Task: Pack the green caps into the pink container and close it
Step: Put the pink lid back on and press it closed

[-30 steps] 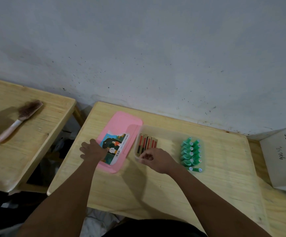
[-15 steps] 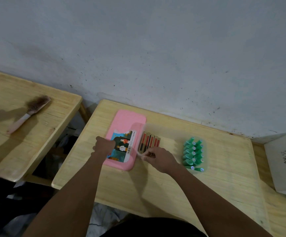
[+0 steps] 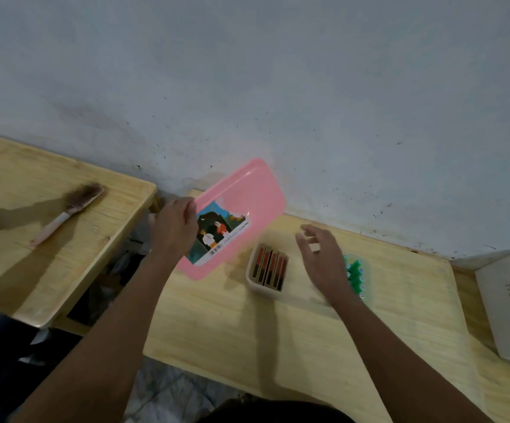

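Left hand (image 3: 174,227), fingers clamped on the flat pink plastic lid (image 3: 247,193), has raised it off the tabletop (image 3: 278,331); right hand (image 3: 324,261) free, fingers apart, so closing likely follows

Pink lid (image 3: 249,190) with colourful picture label, green caps (image 3: 354,271), red-and-black sticks (image 3: 269,268), pale wooden counter (image 3: 278,337), grey speckled wall (image 3: 278,87)

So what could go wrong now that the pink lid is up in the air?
1. The left hand holds the pink lid by one end only, tilted, near the left edge of the table. If the grip slips, the lid might drop into the gap beside the table.
2. The right hand hovers open right beside the green caps and could bump them out of their rows.
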